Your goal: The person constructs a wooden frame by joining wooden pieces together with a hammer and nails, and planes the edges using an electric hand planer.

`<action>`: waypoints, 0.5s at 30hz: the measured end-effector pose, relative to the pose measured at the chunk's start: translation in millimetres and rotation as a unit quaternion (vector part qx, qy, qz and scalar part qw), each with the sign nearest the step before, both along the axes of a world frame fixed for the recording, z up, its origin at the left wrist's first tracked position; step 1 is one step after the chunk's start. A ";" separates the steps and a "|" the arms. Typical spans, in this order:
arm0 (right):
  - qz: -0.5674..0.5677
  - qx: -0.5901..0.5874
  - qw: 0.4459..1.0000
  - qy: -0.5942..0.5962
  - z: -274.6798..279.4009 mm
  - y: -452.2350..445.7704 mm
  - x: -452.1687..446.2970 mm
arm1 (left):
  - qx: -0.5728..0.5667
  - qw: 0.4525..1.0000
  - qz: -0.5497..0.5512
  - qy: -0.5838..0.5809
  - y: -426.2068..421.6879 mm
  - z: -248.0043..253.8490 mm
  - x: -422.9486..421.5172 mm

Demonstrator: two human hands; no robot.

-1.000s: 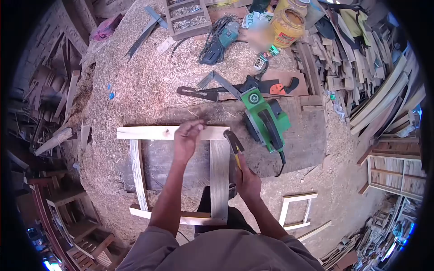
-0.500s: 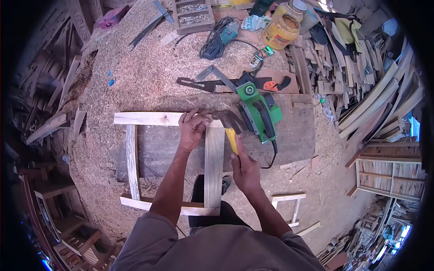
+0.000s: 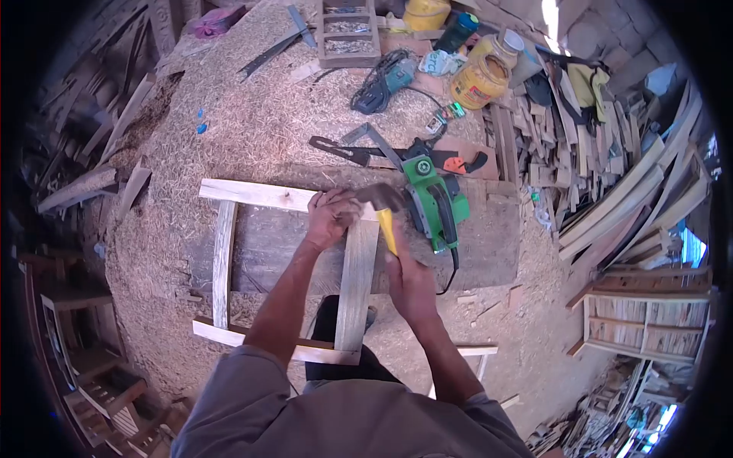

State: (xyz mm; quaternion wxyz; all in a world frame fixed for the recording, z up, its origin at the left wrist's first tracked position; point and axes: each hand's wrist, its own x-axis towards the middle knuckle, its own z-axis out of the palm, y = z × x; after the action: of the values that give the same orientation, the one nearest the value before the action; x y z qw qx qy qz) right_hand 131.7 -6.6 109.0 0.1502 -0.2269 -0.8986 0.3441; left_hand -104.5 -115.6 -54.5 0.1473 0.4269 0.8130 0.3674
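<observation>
A rectangular wooden frame (image 3: 244, 192) lies partly on a dark board, its near rail close to my body. My left hand (image 3: 330, 217) is closed over the far rail, close to where the wide right-hand crosspiece (image 3: 356, 282) meets it. Its fingertips are blurred, so I cannot see whether a small piece such as a nail is pinched there. In my right hand (image 3: 412, 286) is a claw hammer (image 3: 385, 197), gripped by its yellow handle. The dark hammer head is over the same corner, just right of my left fingers.
A green electric planer (image 3: 437, 202) stands right of the corner, its cord trailing nearer. Beyond it lie a metal square (image 3: 382, 145), an angle grinder (image 3: 385, 80), a compartmented wooden tray (image 3: 347, 57) and a yellow jar (image 3: 479, 82). Wood shavings cover much of the surface; stacked timber fills the right.
The view has shifted slightly, so the background sits differently. The hammer stays near the corner, with my right hand still around its handle. My left hand remains on the far rail.
</observation>
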 end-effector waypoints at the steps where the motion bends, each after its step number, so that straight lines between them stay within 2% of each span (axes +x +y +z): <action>1: -0.003 0.008 0.998 0.055 18.7 0.8 -4.1 | -0.009 1.000 0.003 0.014 0.5 9.9 -2.1; 3: -0.013 -0.003 0.989 0.146 60.9 -2.7 -3.2 | -0.036 0.999 0.004 0.038 -5.2 26.2 -4.1; 5: -0.035 -0.039 0.973 0.224 95.0 -3.2 -1.5 | -0.120 0.989 -0.005 0.087 -8.2 39.0 -6.0; 6: -0.013 -0.050 0.954 0.294 89.1 -1.0 -4.6 | -0.163 0.980 -0.013 0.110 -8.4 40.7 -6.4; 7: 0.010 -0.061 0.930 0.362 78.0 2.4 -9.7 | -0.148 0.982 -0.004 0.115 -7.0 35.7 -7.1; 10: 0.027 -0.019 0.971 0.237 26.3 1.4 -2.6 | -0.147 0.984 -0.009 0.101 -8.6 35.3 -8.7; 11: 0.051 0.060 0.991 0.105 -17.9 10.7 5.1 | -0.148 0.984 -0.009 0.100 -9.2 36.5 -11.5; 13: 0.069 0.105 0.990 -0.058 -33.9 15.1 5.7 | -0.150 0.984 -0.011 0.096 -7.4 32.1 -9.7; 15: 0.059 0.035 0.992 -0.105 -37.2 19.5 -13.0 | -0.142 0.984 -0.017 0.106 -3.5 25.1 -12.0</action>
State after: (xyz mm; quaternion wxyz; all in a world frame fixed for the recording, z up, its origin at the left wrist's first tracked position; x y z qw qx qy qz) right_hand 118.7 12.9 71.8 0.0421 -0.2033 -0.9327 0.2948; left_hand -116.5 -119.1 -29.4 0.1259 0.4520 0.8604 0.1987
